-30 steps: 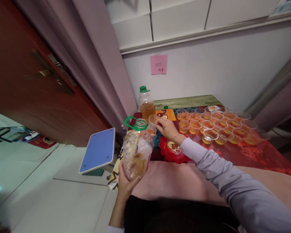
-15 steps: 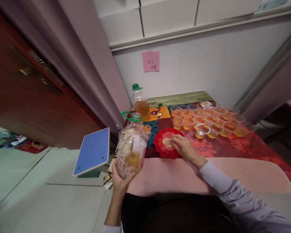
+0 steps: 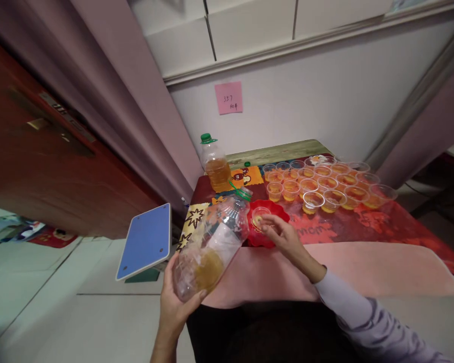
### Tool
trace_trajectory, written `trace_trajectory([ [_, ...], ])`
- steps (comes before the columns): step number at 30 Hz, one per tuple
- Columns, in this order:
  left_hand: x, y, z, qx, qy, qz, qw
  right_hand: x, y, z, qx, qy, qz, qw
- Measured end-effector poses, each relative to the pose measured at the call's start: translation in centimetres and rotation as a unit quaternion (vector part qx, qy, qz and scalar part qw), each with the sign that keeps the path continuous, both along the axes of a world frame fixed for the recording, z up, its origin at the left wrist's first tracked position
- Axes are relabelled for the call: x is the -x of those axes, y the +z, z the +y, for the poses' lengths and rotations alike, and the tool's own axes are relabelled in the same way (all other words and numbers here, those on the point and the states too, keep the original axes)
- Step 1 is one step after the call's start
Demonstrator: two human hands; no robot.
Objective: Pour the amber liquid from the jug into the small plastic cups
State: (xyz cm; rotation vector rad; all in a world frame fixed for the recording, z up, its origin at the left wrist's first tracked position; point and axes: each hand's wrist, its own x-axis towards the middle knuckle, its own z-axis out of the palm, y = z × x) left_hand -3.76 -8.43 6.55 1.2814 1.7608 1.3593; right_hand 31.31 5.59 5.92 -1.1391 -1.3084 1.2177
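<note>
My left hand grips the lower part of a big clear plastic bottle and tips it to the right. Some yellow liquid lies low in the bottle. Its uncapped neck, with a green ring and handle, points at a scalloped red bowl. Inside the bowl stands a small clear plastic cup. The fingers of my right hand are pinched at the cup's near right side; my fingertips partly hide it.
Rows of clear cups with yellow liquid fill the table's right side. At the back left stands a second bottle with a green cap. A loose green cap lies behind. A blue board is left of the table.
The bottle in my left hand has gone from nearly upright to leaning right, its neck now close to the red bowl. My right hand stays by the cup in the bowl.
</note>
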Motion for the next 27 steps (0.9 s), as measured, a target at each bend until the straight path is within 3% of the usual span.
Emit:
trace_trajectory([
  [4, 0.1, 1.4, -0.5, 0.007, -0.008, 0.055, 0.998, 2.7, 0.6, -2.1, 0.091, 0.062, 0.147, 0.983],
  [11, -0.4, 4.1, -1.1, -0.002, 0.021, 0.144, 0.989, 4.7, 0.2, -3.8, 0.195, 0.046, 0.224, 0.954],
  [17, 0.3, 6.1, -0.8, -0.001, 0.005, 0.193, 0.981, 5.4, -0.1, -4.1, 0.21, 0.059, 0.259, 0.941],
  [27, 0.1, 7.3, 0.1, 0.007, -0.001, 0.228, 0.974, 5.5, -1.0, -3.8, 0.231, 0.041, 0.267, 0.935],
])
